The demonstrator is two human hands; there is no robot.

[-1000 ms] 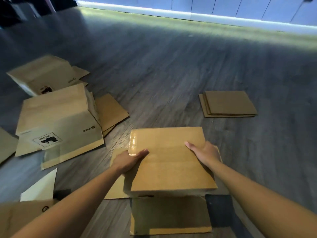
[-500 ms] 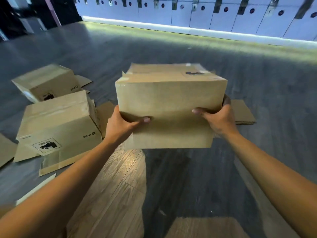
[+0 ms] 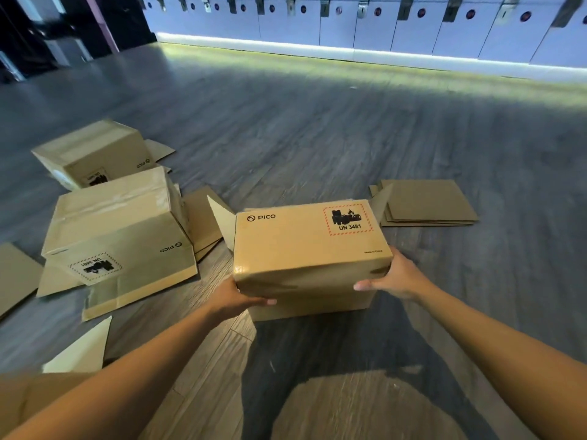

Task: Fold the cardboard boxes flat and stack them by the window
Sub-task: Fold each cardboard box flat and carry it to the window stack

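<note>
Grey wood-plank floor (image 3: 317, 138), pale blue lockers (image 3: 349, 23) along the far wall, bright light strip (image 3: 254, 42) at their base.

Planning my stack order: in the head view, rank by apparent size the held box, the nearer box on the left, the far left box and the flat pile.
1. Nearer left box and held box: alike, unranked.
2. Far left box.
3. Flat pile.

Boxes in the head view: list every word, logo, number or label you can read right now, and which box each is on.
"PICO", with a round logo: held box, top face.
"UN 3481": same box, red-dashed battery label.
"Made in China": same box, small print.
"PICO", upside down: near left box.
"UN 3481", upside down: same box's label.
"PICO", upside down: far left box; its label is too blurred to read.
Locker markings: unreadable.
</note>
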